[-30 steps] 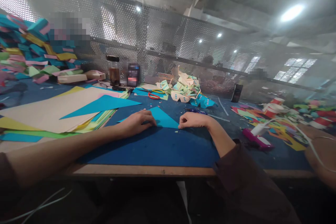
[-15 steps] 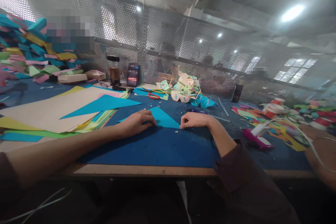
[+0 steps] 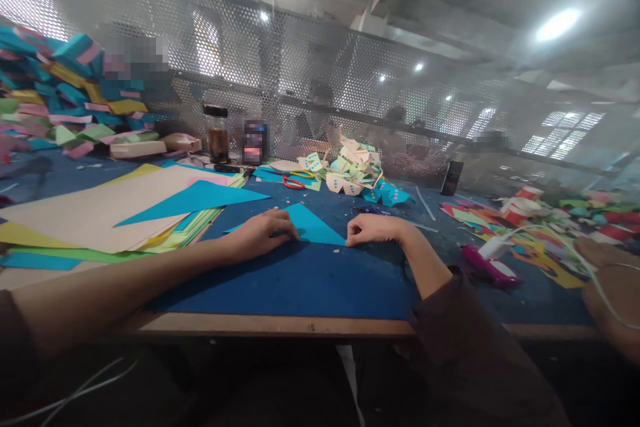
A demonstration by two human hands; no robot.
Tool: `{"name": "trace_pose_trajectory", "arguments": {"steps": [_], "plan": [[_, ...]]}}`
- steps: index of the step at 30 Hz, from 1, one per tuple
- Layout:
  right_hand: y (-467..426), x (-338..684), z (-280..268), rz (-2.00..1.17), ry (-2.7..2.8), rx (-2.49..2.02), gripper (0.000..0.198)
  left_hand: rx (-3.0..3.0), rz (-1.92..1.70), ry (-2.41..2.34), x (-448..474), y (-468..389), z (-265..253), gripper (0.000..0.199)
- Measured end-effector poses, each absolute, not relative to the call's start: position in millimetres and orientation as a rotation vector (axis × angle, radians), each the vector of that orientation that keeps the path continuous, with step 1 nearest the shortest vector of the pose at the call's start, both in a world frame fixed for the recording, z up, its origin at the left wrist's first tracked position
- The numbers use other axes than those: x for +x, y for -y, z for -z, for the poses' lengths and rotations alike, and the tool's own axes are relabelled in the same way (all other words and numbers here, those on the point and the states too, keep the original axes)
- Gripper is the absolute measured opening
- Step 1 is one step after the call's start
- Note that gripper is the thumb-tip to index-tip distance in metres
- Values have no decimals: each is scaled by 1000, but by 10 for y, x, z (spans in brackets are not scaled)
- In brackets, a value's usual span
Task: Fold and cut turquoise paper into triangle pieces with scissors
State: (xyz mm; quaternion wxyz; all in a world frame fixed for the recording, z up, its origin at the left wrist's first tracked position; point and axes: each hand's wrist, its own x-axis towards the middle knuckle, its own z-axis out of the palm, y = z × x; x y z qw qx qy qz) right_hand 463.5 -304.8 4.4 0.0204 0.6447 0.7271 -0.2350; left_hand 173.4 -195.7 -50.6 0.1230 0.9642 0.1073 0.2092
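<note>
A folded triangle of blue paper (image 3: 316,227) lies on the dark blue tabletop in front of me. My left hand (image 3: 265,232) rests on its left part, fingers curled and pressed against the sheet, hiding some of it. At the right corner, my right hand (image 3: 373,229) has thumb and fingers closed in a pinch on the paper's tip. Left of my hands, another blue triangle (image 3: 197,201) lies over a stack of cream, yellow and green sheets (image 3: 100,207).
Scissors (image 3: 295,181) and a heap of cut, dotted paper pieces (image 3: 353,167) lie beyond my hands. A jar (image 3: 217,135) and a phone (image 3: 255,142) stand behind. To the right are a magenta device with a white plug (image 3: 493,268), paper scraps (image 3: 550,260) and another person's arm (image 3: 613,290).
My right hand has slid slightly to the right at the blue triangle's corner. My left hand stays in place on the paper.
</note>
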Motion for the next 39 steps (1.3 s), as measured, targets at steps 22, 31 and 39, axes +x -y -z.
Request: {"name": "trace_pose_trajectory", "arguments": {"steps": [22, 31, 39], "plan": [[3084, 4713, -83, 779, -2283, 1992, 9, 2806, -629, -309, 1732, 1946, 510, 22], [3107, 4643, -83, 855, -2404, 1936, 16, 2807, -632, -283, 1738, 1933, 522, 25], [3125, 4488, -75, 588, -2656, 1939, 31, 2794, -626, -291, 1734, 1918, 541, 24]]}}
